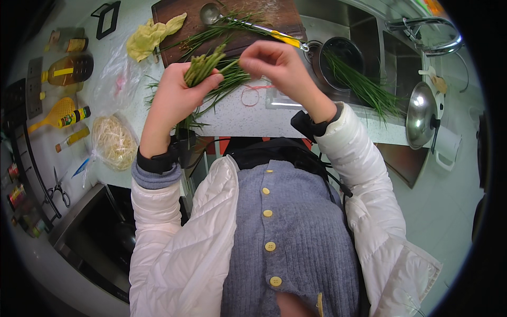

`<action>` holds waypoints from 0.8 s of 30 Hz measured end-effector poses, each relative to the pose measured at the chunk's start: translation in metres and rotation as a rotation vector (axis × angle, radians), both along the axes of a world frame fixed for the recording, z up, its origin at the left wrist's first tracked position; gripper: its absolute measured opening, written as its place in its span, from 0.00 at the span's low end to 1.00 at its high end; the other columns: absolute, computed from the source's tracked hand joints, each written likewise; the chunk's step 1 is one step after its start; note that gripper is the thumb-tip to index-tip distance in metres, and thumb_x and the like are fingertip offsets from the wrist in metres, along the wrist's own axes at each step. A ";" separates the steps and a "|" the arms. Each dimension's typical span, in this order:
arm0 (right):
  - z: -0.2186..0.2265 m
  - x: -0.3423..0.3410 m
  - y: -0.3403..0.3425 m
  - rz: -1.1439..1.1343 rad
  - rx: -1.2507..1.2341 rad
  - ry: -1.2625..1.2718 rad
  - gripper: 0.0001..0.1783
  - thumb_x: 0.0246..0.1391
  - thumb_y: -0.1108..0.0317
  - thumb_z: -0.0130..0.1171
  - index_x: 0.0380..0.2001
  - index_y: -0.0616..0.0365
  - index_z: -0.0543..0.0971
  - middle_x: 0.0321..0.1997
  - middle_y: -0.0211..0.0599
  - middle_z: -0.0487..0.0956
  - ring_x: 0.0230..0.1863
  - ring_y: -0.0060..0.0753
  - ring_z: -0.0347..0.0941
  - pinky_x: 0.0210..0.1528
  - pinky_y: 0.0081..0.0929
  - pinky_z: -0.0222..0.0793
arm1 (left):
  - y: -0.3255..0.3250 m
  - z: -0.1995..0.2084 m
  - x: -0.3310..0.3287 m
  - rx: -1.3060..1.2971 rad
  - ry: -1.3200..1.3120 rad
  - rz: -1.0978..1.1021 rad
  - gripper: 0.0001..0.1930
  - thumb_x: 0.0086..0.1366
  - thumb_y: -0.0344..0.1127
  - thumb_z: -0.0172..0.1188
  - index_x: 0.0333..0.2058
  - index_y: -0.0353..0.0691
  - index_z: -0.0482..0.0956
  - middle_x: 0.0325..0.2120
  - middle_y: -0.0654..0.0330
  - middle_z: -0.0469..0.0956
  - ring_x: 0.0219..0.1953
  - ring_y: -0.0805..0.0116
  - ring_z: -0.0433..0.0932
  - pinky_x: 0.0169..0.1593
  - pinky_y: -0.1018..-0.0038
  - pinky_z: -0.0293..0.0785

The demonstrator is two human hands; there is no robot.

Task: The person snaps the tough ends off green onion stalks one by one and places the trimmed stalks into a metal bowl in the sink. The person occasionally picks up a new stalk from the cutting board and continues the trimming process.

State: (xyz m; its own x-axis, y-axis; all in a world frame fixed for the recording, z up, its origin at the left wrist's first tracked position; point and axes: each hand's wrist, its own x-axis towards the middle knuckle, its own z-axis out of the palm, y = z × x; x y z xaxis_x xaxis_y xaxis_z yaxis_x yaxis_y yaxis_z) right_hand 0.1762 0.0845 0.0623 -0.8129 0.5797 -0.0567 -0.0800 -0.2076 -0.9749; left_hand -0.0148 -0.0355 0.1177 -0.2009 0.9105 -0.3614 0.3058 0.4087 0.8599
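Observation:
My left hand (177, 95) is closed round a bunch of green chives (202, 64), their pale cut ends pointing up past my thumb. Long leaves of the same bunch trail below over the counter's front edge. Just to the right, my right hand (282, 66) is curled in a pinch. A single chive stalk (230, 66) runs from the bunch to its fingertips. Behind both hands, more loose chives (206, 36) lie across a dark wooden cutting board (282, 11). A long-handled metal ladle (210, 14) rests there too. A red tie (250, 96) lies on the counter.
On the right, a dark pot (346, 46) with chives (364, 87) hanging out stands by the sink (364, 24). A pan lid (421, 115) stands near the counter's right end. Left are a yellow cloth (153, 38), a bagged pale stringy food (113, 142), an oil bottle (68, 70) and scissors (57, 190).

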 end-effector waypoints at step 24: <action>-0.121 -0.002 0.026 -0.182 0.845 -0.651 0.09 0.50 0.65 0.64 0.33 0.58 0.80 0.31 0.36 0.78 0.30 0.37 0.75 0.33 0.33 0.70 | -0.006 -0.007 -0.009 -0.015 -0.070 0.051 0.06 0.60 0.29 0.63 0.34 0.35 0.76 0.22 0.68 0.74 0.23 0.83 0.69 0.27 0.81 0.67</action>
